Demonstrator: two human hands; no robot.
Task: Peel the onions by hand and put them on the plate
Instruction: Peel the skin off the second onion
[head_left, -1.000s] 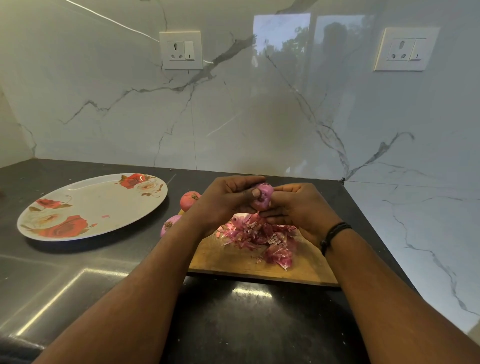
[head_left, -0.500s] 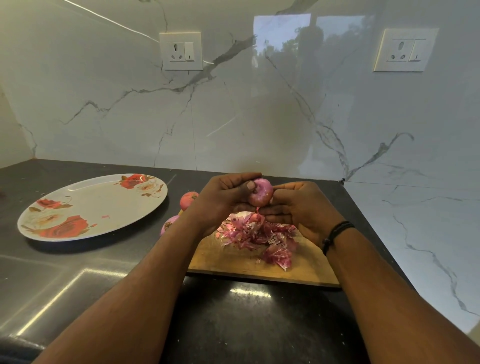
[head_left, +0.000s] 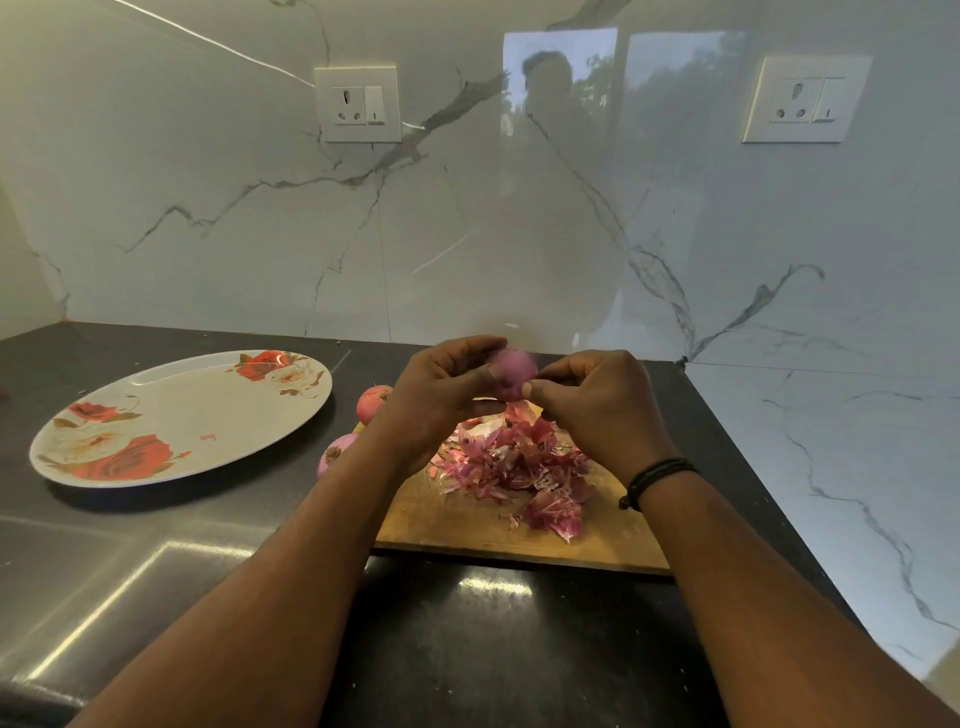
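Hands meet above the far end of the board (head_left: 467, 535), both on one onion (head_left: 511, 373) held in the air between them. The left hand (head_left: 441, 395) has its fingers curled over the onion's top and left side, thumb tip pressed to its near face; the right hand (head_left: 597, 410) pinches it from the right, thumb and forefinger closed on its lower edge, the other fingers folded in behind. The onion is purple and blurred, so I cannot tell how much skin it carries. Straight beneath it a heap of peels (head_left: 519, 462) — pink and papery — lies on the wooden board, spreading toward the near right. A black band (head_left: 654, 480) circles the right wrist. Two more onions sit on the dark counter (head_left: 156, 571) just left of the board, partly hidden by the left forearm: one orange-pink onion behind (head_left: 373, 402), one purple onion in front (head_left: 336, 452), near each other, though whether they touch is unclear. The plate (head_left: 182, 415) — oval, white, printed with red roses — lies well to the left of the hands and holds no onions, only a tiny pink scrap near its middle. Marble wall (head_left: 467, 234) rises behind the counter, with a socket at left (head_left: 357, 104) and a socket at right (head_left: 805, 98).
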